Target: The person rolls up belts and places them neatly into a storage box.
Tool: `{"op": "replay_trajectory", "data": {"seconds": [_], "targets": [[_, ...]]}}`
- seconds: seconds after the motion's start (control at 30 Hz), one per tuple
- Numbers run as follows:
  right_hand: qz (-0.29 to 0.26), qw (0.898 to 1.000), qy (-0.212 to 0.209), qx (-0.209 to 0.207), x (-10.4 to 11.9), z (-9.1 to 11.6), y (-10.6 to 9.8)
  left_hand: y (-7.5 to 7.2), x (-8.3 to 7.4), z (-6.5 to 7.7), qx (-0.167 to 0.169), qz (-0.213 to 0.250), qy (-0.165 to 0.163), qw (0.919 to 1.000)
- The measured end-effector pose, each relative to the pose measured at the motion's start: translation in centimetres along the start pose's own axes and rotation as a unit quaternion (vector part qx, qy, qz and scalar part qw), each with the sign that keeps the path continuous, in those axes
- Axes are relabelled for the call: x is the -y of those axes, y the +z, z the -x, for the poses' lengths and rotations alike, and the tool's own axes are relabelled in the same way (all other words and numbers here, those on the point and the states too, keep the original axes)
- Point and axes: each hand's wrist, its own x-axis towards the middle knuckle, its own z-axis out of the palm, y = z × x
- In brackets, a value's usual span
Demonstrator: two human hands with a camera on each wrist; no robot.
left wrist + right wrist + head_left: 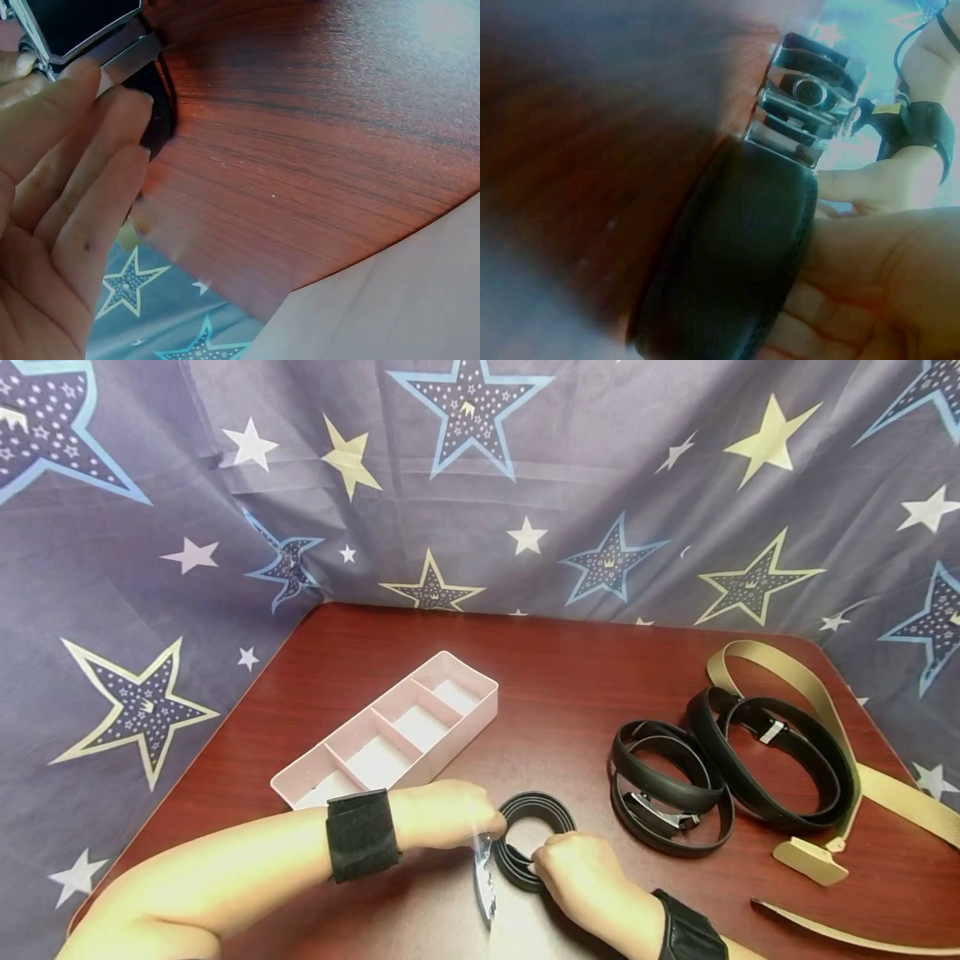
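Between my two hands stands a coiled black belt [546,807] on its edge on the table, with a shiny metal buckle [485,881] at its left side. My left hand [448,814] pinches the belt at the buckle; the left wrist view shows fingertips against the frame of the buckle plate [88,24]. My right hand [581,870] grips the near right side of the coil. In the right wrist view the buckle's underside [806,94] and the smooth black strap [731,240] lie beside the palm. The right fingertips are partly hidden behind the strap.
A pink divided tray [442,756] lies behind my left hand. To the right are two more coiled black belts [671,781] [780,760] and a tan belt [813,681] with a gold buckle [810,860]. Star-patterned cloth [525,485] hangs behind the red-brown table [585,668].
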Motion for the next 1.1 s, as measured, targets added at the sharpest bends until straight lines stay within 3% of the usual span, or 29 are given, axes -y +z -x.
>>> {"op": "replay_trajectory", "data": {"seconds": [0.4, 0.63, 0.9, 1.1], "targets": [[-0.006, 1.0, 0.002, 0.023, 0.0, -0.9, -0.4, 0.6, 0.3, 0.2, -0.023, -0.007, 0.006, 0.9997], [0.0, 0.999, 0.018, 0.028, 0.2, -0.8, -0.3, 1.3, 0.6, 0.5, -0.09, -0.025, 0.031, 0.9952], [0.036, 0.999, 0.019, 0.018, 0.6, -0.6, 0.1, 1.5, -0.7, 0.0, -0.054, -0.013, 0.011, 0.9984], [0.051, 0.998, 0.02, 0.001, 0.8, -0.6, 0.3, 1.9, -2.3, -0.6, -0.057, 0.012, -0.012, 0.9982]]}}
